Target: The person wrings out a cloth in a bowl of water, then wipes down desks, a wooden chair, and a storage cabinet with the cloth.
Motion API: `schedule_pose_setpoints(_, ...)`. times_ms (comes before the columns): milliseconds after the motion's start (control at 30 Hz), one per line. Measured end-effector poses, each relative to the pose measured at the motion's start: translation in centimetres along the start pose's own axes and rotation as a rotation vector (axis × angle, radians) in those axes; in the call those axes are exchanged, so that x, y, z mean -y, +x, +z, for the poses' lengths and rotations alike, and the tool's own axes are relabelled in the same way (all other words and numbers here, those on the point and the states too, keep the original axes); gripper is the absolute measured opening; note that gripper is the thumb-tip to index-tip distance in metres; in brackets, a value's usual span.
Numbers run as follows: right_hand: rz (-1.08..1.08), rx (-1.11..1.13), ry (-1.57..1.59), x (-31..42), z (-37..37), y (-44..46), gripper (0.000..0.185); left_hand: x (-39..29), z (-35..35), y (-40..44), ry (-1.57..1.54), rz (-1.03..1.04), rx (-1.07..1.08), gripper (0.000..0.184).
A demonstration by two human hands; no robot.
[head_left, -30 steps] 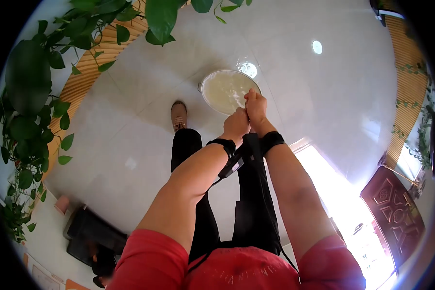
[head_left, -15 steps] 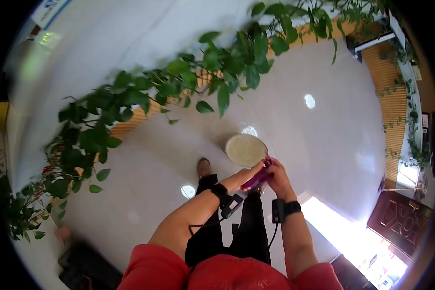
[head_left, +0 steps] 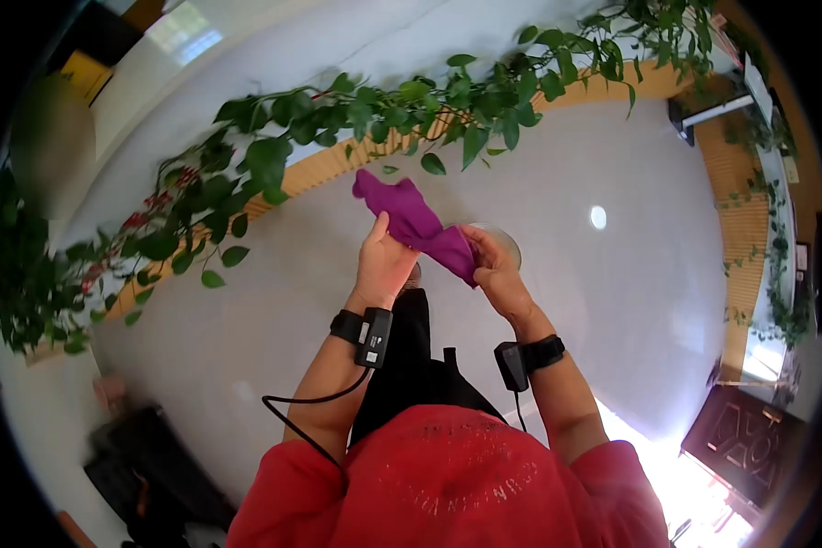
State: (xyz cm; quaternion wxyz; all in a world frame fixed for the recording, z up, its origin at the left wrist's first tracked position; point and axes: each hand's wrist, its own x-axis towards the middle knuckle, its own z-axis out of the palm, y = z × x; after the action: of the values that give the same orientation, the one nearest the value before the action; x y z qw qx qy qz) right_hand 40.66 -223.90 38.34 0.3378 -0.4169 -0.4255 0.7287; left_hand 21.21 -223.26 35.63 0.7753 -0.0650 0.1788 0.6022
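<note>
A purple cloth (head_left: 413, 219) is stretched at a slant between my two hands, above the floor. My left hand (head_left: 386, 267) holds it around the middle, thumb against its near side and the other fingers hidden behind the fabric. One end of the cloth flops past that hand toward the plants. At the lower right end, my right hand (head_left: 498, 271) pinches the cloth between thumb and fingers. Behind my right hand stands a round, pale bucket (head_left: 507, 245) on the floor, mostly covered by the hand and cloth.
Trailing green plants (head_left: 411, 105) hang over a curved white counter (head_left: 283, 55) with wood slats below. A dark chair-like object (head_left: 155, 475) is at lower left. A dark carved wooden piece (head_left: 735, 438) stands at right by bright sunlight. Cabled black devices sit on both wrists.
Both hands have risen away from the bucket. The cloth, bunched up before, is now spread out lengthwise. My left hand has moved left and up, apart from the right one.
</note>
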Motion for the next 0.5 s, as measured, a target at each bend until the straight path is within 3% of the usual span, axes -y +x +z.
schedule_pose_setpoints(100,0.02,0.149,-0.005,-0.1,2.5,-3.3,0.055,-0.4,2.9,-5.9,0.116,0.062,0.151,0.043)
schedule_pose_setpoints(167,0.028,0.184,-0.097,0.5,3.5,-5.1,0.057,0.0,4.6,-10.1,0.225,0.068,0.102,0.042)
schedule_pose_setpoints(267,0.059,0.199,-0.028,0.4,4.7,-6.2,0.068,0.1,5.1,-14.9,0.376,0.076,0.155,0.042)
schedule_pose_setpoints(300,0.045,0.296,0.182,0.4,6.0,-6.8,0.057,0.0,5.1,-16.3,0.426,0.08,0.189,0.043)
schedule_pose_setpoints(400,0.017,0.286,-0.122,3.3,10.3,-8.4,0.048,-0.4,5.6,-19.9,0.713,0.235,0.032,0.042)
schedule_pose_setpoints(433,-0.084,0.21,-0.23,3.9,11.4,-8.5,0.042,-0.9,5.5,-20.9,0.769,0.301,0.01,0.041)
schedule_pose_setpoints(500,-0.139,0.219,-0.151,3.7,12.7,-7.9,0.04,-2.1,5.1,-22.8,0.882,0.426,-0.034,0.037)
